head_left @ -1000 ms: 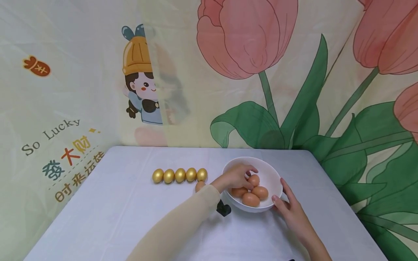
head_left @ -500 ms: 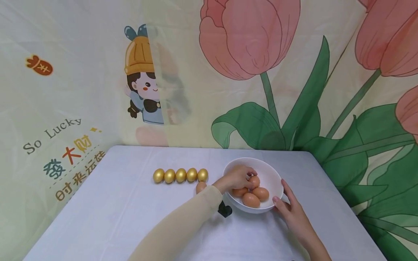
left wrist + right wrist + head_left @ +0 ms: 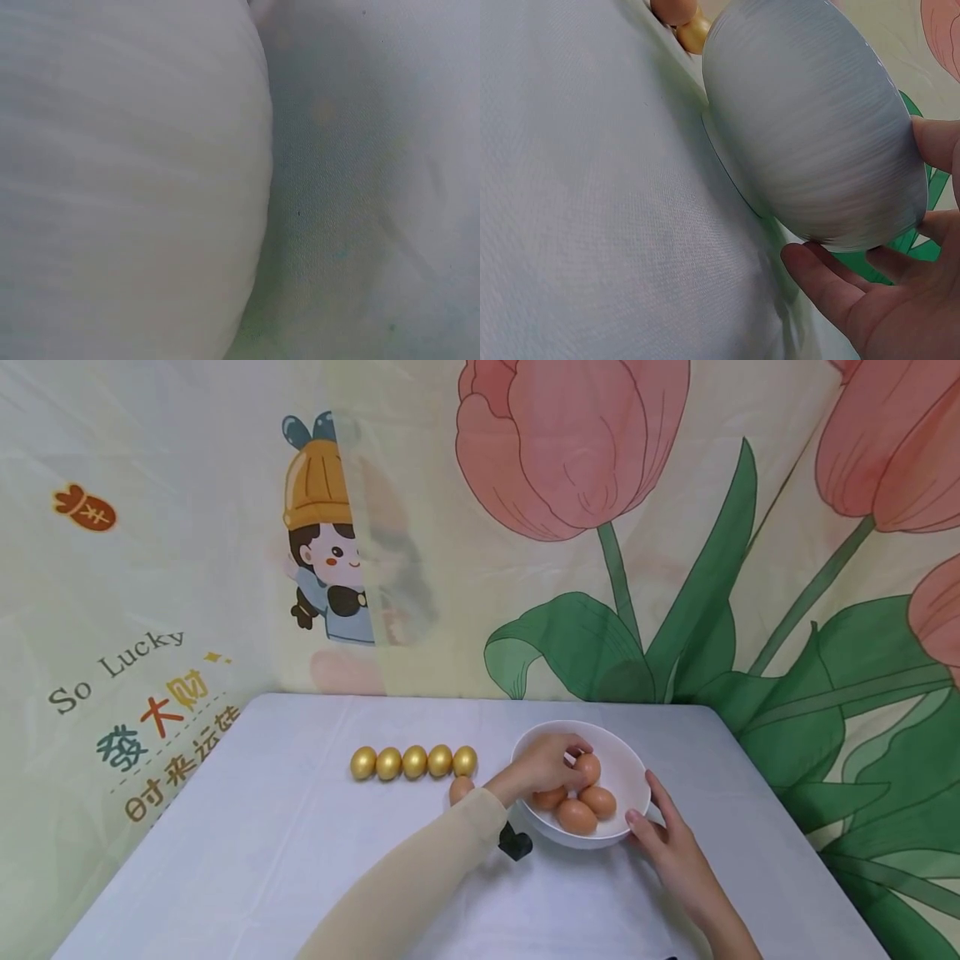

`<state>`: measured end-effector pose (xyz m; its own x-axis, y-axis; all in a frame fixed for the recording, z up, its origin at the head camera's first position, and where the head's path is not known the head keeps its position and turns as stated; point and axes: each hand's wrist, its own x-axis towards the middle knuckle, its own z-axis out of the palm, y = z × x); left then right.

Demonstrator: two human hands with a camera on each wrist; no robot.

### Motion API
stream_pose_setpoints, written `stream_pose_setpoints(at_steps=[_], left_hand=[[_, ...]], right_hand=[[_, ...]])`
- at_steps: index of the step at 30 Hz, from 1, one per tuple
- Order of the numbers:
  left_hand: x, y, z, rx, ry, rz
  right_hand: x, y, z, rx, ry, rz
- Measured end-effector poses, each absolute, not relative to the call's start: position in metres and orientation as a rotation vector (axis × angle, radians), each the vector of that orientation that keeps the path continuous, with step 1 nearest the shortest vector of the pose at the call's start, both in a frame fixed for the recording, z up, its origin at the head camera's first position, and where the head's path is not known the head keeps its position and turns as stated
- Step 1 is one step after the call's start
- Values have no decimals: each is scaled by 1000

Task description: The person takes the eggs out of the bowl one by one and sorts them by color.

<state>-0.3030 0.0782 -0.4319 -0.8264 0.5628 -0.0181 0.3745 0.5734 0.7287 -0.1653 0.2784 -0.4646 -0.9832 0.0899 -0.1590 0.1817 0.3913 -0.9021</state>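
Left: row of five gold eggs (image 3: pixel 414 762) runs left-right. Lone brown egg (image 3: pixel 460 789) just nearer its right end. My left hand (image 3: pixel 546 767) pinches the held egg (image 3: pixel 588 768) inside the bowl; partly covered, long axis unclear. Nearest bowl egg (image 3: pixel 577 817) lies left-right. White bowl (image 3: pixel 624 772) opens upward, my right hand (image 3: pixel 672 849) gripping its right rim.

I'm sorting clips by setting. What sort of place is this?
Probably a staged indoor tabletop set: a cloth-covered table stands before a printed tulip backdrop, with golden eggs lined up beside a white bowl of brown eggs.
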Motion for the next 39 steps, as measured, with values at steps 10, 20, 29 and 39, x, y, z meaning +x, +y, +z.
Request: stream_pose_setpoints(at_steps=[10, 20, 29, 39], left_hand=[[-304, 71, -430, 794, 2566, 1221], [-303, 68, -429, 832, 2548, 1307], [-305, 69, -431, 833, 2506, 1379], [-305, 67, -430, 818, 2458, 1452]], right_hand=[[-165, 278, -465, 232, 2551, -1691], [-165, 278, -464, 235, 2548, -1685], [-164, 279, -463, 243, 2564, -1668], [-167, 278, -464, 254, 2557, -1676]])
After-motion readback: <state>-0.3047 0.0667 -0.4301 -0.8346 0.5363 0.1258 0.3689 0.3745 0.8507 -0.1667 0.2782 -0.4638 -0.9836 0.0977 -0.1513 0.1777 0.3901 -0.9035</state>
